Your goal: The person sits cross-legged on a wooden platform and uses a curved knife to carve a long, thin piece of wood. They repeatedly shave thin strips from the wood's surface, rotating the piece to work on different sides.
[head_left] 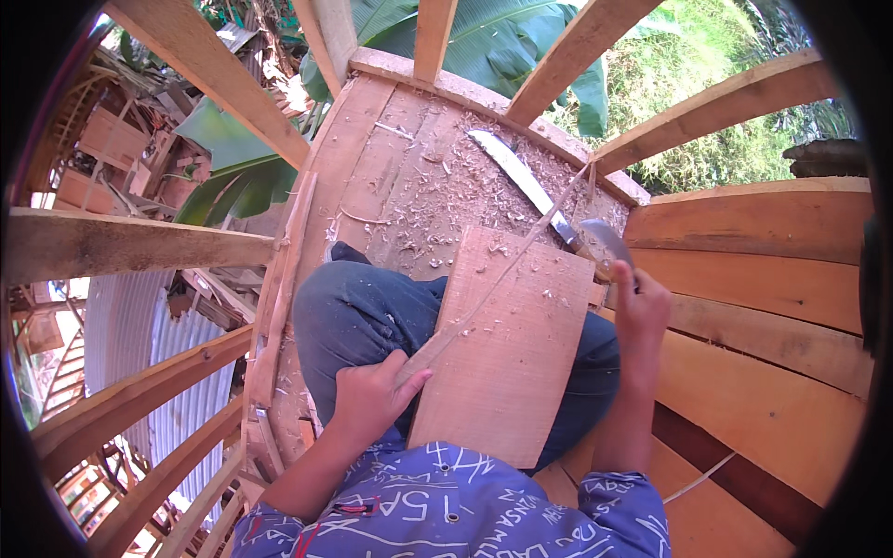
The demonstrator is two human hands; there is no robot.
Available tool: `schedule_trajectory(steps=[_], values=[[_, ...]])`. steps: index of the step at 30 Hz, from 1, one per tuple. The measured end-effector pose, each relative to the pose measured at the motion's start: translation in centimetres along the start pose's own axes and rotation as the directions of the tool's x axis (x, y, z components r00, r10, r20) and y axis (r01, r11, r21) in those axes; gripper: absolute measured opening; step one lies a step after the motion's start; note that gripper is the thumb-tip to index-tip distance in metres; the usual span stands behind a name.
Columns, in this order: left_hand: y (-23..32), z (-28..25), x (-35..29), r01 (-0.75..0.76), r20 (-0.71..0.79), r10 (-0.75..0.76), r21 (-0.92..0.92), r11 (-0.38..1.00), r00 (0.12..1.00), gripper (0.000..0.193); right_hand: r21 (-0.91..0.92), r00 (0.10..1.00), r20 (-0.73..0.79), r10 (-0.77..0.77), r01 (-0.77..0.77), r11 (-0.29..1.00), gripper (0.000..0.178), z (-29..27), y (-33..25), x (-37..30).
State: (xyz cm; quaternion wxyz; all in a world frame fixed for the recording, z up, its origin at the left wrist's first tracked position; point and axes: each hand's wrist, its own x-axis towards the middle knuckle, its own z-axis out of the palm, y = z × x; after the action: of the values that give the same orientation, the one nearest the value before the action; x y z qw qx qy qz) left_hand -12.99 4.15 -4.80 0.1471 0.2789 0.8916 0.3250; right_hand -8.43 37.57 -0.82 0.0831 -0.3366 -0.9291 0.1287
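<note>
My left hand (pixel 370 398) is closed around the near end of a long, thin wooden strip (pixel 507 270). The strip slants up and away to the right, crossing over a flat wooden board (pixel 516 358) that lies across my lap. On the right, my raised right hand (pixel 644 302) grips a knife with a short, curved blade (pixel 606 240), just beyond the board's right edge; its handle is mostly hidden by my fingers. A machete (pixel 521 177) with a long, pale blade lies on the floor past the board, its handle end close to the knife.
Curled shavings (pixel 433 200) litter the plank floor (pixel 358 167). Upright wooden slats (pixel 214 84) fence the left and far sides, with banana leaves (pixel 502 42) outside. Horizontal planks (pixel 744 288) form a wall at right. Corrugated metal sheets (pixel 149 344) show below the left side.
</note>
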Motion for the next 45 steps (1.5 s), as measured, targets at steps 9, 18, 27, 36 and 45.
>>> schedule_trajectory(steps=[9,18,27,36,45], values=[[0.6,0.6,0.0,0.041,-0.057,-0.041,-0.005,0.999,0.998,0.037,-0.031,0.963,0.066,-0.263,0.265,0.964,0.056,4.5,-4.2,-1.0],[1.2,0.9,0.8,0.037,-0.038,-0.034,0.076,0.996,0.999,0.036,-0.032,0.979,0.050,-0.196,0.198,0.980,0.058,5.3,-2.7,-0.4],[1.1,1.0,0.6,0.136,-0.022,-0.135,0.051,0.989,0.991,0.037,0.190,0.946,-0.024,0.323,-0.313,0.931,0.060,2.8,4.0,5.8],[1.3,1.6,0.9,0.128,-0.056,-0.125,0.059,0.990,0.991,0.036,0.095,0.955,0.122,-0.271,0.260,0.961,0.056,6.0,-3.9,1.9],[1.3,2.1,1.1,0.174,-0.048,-0.171,0.054,0.983,0.984,0.036,0.108,0.905,0.163,-0.393,0.379,0.919,0.058,5.7,-3.5,0.3]])
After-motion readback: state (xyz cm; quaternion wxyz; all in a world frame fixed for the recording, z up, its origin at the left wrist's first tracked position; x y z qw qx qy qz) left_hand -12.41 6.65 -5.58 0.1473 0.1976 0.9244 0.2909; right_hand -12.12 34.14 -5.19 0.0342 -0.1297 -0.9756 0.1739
